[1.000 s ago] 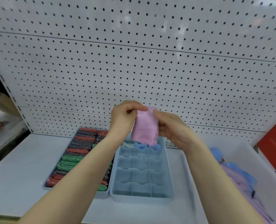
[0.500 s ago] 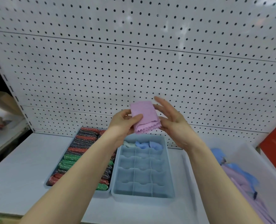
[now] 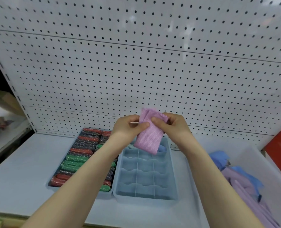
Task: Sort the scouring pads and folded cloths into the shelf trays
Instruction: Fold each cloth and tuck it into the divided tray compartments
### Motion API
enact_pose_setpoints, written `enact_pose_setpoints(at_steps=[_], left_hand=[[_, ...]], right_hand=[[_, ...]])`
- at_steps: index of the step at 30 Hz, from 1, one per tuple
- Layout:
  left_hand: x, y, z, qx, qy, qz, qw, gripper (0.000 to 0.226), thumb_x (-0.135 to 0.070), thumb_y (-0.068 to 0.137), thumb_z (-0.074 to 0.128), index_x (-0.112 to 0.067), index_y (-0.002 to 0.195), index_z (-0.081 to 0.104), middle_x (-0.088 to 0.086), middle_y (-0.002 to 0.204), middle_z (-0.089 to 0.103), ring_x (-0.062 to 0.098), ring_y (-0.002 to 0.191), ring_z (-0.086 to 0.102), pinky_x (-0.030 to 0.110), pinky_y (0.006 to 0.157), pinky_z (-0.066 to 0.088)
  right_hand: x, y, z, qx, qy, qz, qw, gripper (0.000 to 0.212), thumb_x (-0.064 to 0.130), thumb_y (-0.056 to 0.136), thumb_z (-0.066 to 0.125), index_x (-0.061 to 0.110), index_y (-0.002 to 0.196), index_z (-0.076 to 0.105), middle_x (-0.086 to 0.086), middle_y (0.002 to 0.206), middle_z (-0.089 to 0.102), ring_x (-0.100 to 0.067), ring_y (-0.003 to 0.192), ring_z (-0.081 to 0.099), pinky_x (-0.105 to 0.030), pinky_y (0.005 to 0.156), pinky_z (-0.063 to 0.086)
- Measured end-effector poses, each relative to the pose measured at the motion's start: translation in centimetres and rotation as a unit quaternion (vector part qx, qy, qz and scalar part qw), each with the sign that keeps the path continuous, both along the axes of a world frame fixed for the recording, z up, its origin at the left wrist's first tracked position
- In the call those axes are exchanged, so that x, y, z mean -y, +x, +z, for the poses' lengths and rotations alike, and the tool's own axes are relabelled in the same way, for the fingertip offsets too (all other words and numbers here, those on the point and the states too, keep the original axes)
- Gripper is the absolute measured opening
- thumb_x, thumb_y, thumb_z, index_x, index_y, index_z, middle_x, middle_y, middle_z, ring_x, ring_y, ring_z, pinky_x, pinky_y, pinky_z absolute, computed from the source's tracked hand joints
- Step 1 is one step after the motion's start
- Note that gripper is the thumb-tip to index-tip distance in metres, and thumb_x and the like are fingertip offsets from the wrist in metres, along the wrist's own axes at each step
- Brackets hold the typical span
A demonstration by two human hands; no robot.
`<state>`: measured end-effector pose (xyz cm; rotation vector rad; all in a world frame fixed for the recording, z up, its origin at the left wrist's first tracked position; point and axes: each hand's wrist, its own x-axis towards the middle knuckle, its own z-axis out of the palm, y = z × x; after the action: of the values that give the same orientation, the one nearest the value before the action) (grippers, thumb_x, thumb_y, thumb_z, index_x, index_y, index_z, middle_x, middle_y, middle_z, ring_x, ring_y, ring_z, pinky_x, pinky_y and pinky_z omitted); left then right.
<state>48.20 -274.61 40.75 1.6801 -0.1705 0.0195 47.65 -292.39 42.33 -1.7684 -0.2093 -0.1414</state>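
Right now: I have both hands raised over the far end of the divided tray (image 3: pixel 146 197), folding a pink cloth (image 3: pixel 148 139) so it will fit a compartment.
Left hand (image 3: pixel 128 127): its thumb and fingers pinch the cloth's upper left edge, I judge to keep the fold from springing open.
Right hand (image 3: pixel 172 125): its thumb presses on the cloth's front near the top while the curled fingers back it from behind, so it grips the same end from the other side.
Pink cloth: hangs from the two grips, folded into a narrow strip, scalloped edge up, its lower end just above the divided tray's back row and clear of it.
Divided tray: mostly bare cells; a blue cloth (image 3: pixel 162 148) sits in a back cell, partly hidden behind the pink one, which suggests filling runs back to front.
Scouring pads (image 3: pixel 80 160): red, green and dark ones packed in rows in the tray just left of the divided tray; that half looks nearly done.
White bin (image 3: pixel 274 178): right of the divided tray, holding loose lilac and blue cloths (image 3: pixel 241 183), my supply.
Next: lower the strip into a free back cell.
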Motion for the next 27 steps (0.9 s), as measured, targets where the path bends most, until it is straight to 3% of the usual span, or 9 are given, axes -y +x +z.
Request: enact_pose_setpoints(at_steps=[2, 4, 6, 11, 15, 17, 20, 24, 27], left_hand=[[0.0, -0.1, -0.2, -0.021, -0.062, 0.002, 0.998, 0.01, -0.013, 0.088, 0.07, -0.023, 0.087, 0.074, -0.002, 0.087, 0.076, 0.011, 0.081, 0.071, 0.036, 0.081, 0.058], [0.0, -0.2, -0.3, -0.034, -0.093, -0.001, 0.995, 0.011, -0.012, 0.09, 0.067, -0.02, 0.088, 0.073, -0.001, 0.086, 0.077, 0.014, 0.082, 0.071, 0.036, 0.079, 0.058], [-0.2, -0.4, -0.5, -0.056, -0.107, 0.005, 0.993, 0.01, -0.014, 0.093, 0.064, -0.018, 0.089, 0.073, 0.003, 0.091, 0.077, 0.02, 0.087, 0.071, 0.037, 0.08, 0.06], [-0.3, -0.6, -0.7, -0.091, -0.105, 0.016, 0.99, 0.015, -0.022, 0.096, 0.059, -0.016, 0.092, 0.073, 0.008, 0.096, 0.076, 0.025, 0.088, 0.073, 0.031, 0.068, 0.06], [-0.5, -0.7, -0.8, -0.099, -0.088, 0.009, 0.991, 0.02, -0.022, 0.097, 0.059, -0.009, 0.094, 0.072, 0.011, 0.097, 0.075, 0.027, 0.085, 0.071, 0.034, 0.069, 0.06], [-0.4, -0.8, -0.9, -0.088, -0.069, -0.008, 0.994, 0.02, -0.021, 0.096, 0.059, -0.007, 0.089, 0.072, 0.013, 0.093, 0.073, 0.026, 0.08, 0.067, 0.041, 0.076, 0.057], [-0.4, -1.1, -1.0, -0.084, -0.069, -0.021, 0.994, 0.022, -0.019, 0.095, 0.061, -0.013, 0.077, 0.072, 0.007, 0.08, 0.069, 0.023, 0.074, 0.063, 0.04, 0.075, 0.055], [-0.5, -1.0, -1.0, -0.101, -0.076, 0.008, 0.992, 0.023, -0.021, 0.096, 0.06, -0.002, 0.094, 0.071, 0.015, 0.092, 0.072, 0.025, 0.079, 0.064, 0.036, 0.072, 0.054], [-0.4, -0.9, -0.8, -0.097, -0.054, 0.023, 0.993, 0.03, -0.028, 0.096, 0.06, 0.0, 0.096, 0.071, 0.018, 0.092, 0.071, 0.025, 0.078, 0.061, 0.038, 0.071, 0.051]], right_hand=[[0.0, -0.2, -0.5, -0.032, 0.028, 0.045, 0.998, 0.015, 0.018, 0.093, 0.066, 0.007, 0.103, 0.07, 0.001, 0.087, 0.073, -0.008, 0.078, 0.067, -0.02, 0.071, 0.053], [0.1, -0.4, -1.4, -0.085, 0.062, 0.093, 0.99, 0.024, 0.021, 0.096, 0.062, 0.015, 0.119, 0.065, 0.0, 0.109, 0.074, -0.014, 0.101, 0.07, -0.026, 0.085, 0.056], [0.1, -0.6, -2.2, -0.111, 0.096, 0.1, 0.984, 0.027, 0.018, 0.097, 0.059, 0.015, 0.123, 0.064, -0.004, 0.115, 0.073, -0.021, 0.107, 0.069, -0.03, 0.089, 0.056], [-0.2, -0.8, -2.5, -0.071, 0.129, 0.031, 0.989, 0.022, 0.008, 0.09, 0.069, 0.017, 0.11, 0.07, -0.009, 0.107, 0.074, -0.019, 0.095, 0.071, -0.028, 0.076, 0.058], [-0.2, -0.7, -1.6, 0.021, 0.016, -0.036, 0.999, 0.045, 0.014, 0.081, 0.079, 0.04, 0.114, 0.065, 0.005, 0.111, 0.064, -0.003, 0.088, 0.063, -0.018, 0.076, 0.054], [-0.3, -0.6, -1.2, 0.048, 0.005, -0.036, 0.998, 0.035, 0.009, 0.081, 0.078, 0.034, 0.105, 0.07, 0.009, 0.102, 0.066, -0.001, 0.082, 0.059, -0.016, 0.075, 0.05], [-0.4, -0.6, -0.7, 0.049, 0.005, -0.034, 0.998, 0.022, 0.002, 0.081, 0.076, 0.024, 0.083, 0.072, 0.015, 0.081, 0.07, -0.001, 0.074, 0.057, -0.017, 0.072, 0.048], [-0.2, -0.9, -0.3, 0.071, -0.01, -0.022, 0.997, 0.022, 0.004, 0.08, 0.077, 0.025, 0.078, 0.072, 0.006, 0.093, 0.065, -0.006, 0.084, 0.059, -0.022, 0.072, 0.047], [-0.4, -1.0, 0.1, 0.097, -0.03, -0.013, 0.995, 0.024, 0.008, 0.08, 0.078, 0.03, 0.077, 0.071, 0.003, 0.102, 0.062, -0.003, 0.088, 0.058, -0.015, 0.07, 0.04]])
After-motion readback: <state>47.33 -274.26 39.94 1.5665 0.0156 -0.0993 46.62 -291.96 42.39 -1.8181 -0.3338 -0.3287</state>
